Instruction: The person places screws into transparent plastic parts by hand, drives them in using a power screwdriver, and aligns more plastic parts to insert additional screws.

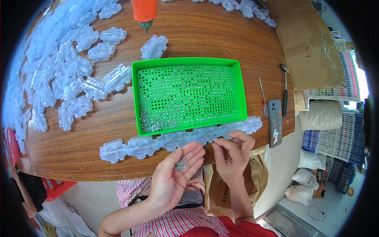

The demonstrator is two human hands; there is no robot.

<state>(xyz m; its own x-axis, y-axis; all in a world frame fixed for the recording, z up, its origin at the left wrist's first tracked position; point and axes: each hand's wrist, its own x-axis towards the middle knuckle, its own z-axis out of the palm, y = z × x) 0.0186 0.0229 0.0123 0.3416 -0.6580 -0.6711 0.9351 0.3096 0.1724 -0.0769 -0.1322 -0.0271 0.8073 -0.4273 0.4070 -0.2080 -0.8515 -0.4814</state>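
Note:
My left hand (167, 182) is turned palm up and cupped, with a small heap of metal screws (181, 164) lying in it. My right hand (232, 160) pinches thumb and forefinger together just over a row of clear plastic housings (142, 147); whatever is between the fingertips is too small to make out. The row runs along the near side of the table, end to end. Directly behind it stands a green perforated tray (136, 98), with many more screws scattered inside, thickest at its near left corner.
An orange power screwdriver (145, 10) hangs bit-down over a single clear housing (154, 47). A large pile of housings (59, 59) covers the table's left. To the right lie a screwdriver (264, 103), a black-handled tool (285, 94), a phone (275, 123) and cardboard (316, 51).

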